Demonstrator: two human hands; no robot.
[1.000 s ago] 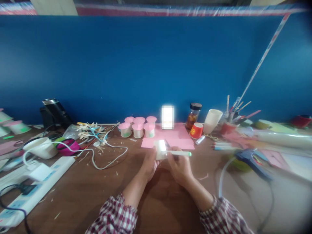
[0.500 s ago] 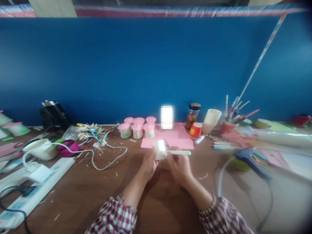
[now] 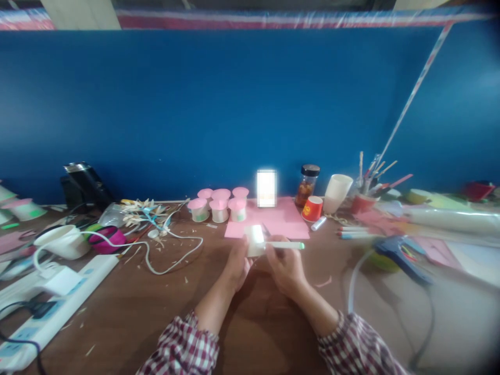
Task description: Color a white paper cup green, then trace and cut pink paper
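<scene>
My left hand [image 3: 236,263] is closed around a small white paper cup [image 3: 254,249], whose surface is partly washed out by glare. In my right hand [image 3: 288,268] is a white marker [image 3: 287,245] with a green end, lying nearly level. The marker's left end meets or nearly meets the cup; the exact contact is too blurred to tell. Just beyond both hands lies a pink paper sheet [image 3: 289,221] with a bright pixelated patch over its back edge. Several white cups [image 3: 220,213] topped with pink discs stand to the left of the sheet.
Right of the sheet are a red paper cup [image 3: 312,209], a lidded jar [image 3: 307,186], a marker cap [image 3: 318,224] and a tall white cup [image 3: 338,194]. A blue glue gun [image 3: 404,255] lies at right. A white power strip [image 3: 58,312] and cable [image 3: 172,271] occupy the left.
The camera view has shifted very slightly, so the things on the table appear a little further left. Both hands keep their hold on the cup and marker, almost still.
</scene>
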